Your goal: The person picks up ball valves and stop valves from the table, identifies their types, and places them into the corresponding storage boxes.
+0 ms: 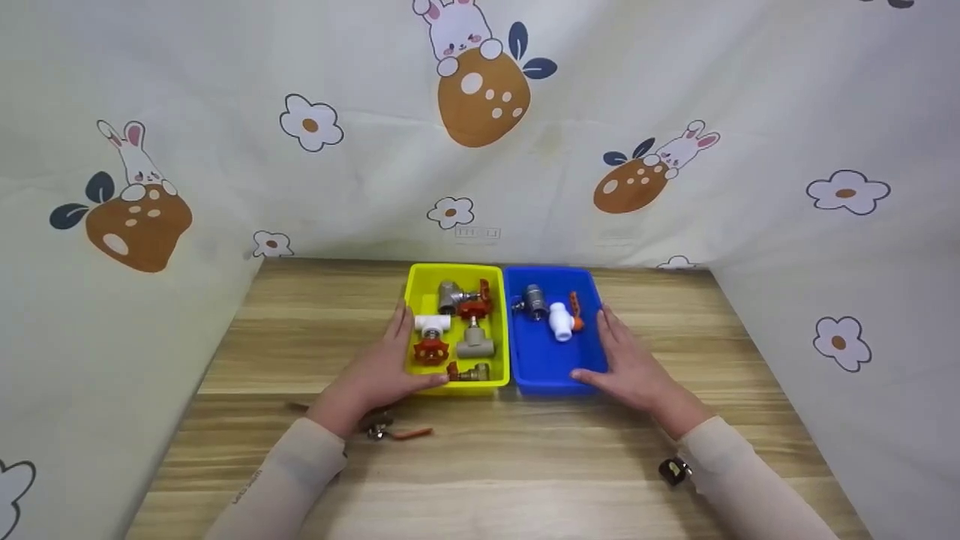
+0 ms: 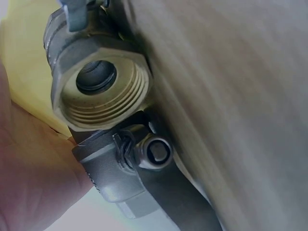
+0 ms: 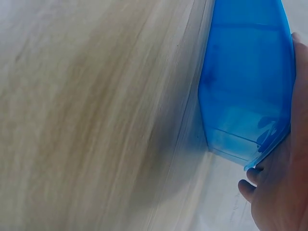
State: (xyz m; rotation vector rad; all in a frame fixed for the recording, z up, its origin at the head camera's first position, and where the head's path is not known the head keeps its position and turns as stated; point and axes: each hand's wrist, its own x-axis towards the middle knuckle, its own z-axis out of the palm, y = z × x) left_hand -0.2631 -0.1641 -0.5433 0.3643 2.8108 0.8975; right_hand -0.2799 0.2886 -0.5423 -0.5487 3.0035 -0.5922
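My left hand [image 1: 382,367] lies along the left side of a yellow bin [image 1: 504,330], fingers straight against the wall, thumb at the front rim. Inside are several valves with red handles, among them a white plastic valve [image 1: 433,324] and a grey plastic valve [image 1: 475,345]. At the right side of a blue bin [image 1: 551,369], my right hand [image 1: 630,367] rests its extended fingers on the wall, thumb near the front corner. That bin holds a metal valve [image 1: 534,301] and a white ball valve [image 1: 560,322] with an orange handle.
Under my left wrist, ball valves lie on the wooden table [image 1: 525,465], partly hidden. The left wrist view shows a threaded valve [image 2: 101,89] beside one with a dark lever [image 2: 178,192]. A patterned cloth [image 1: 375,187] surrounds the table's back and sides.
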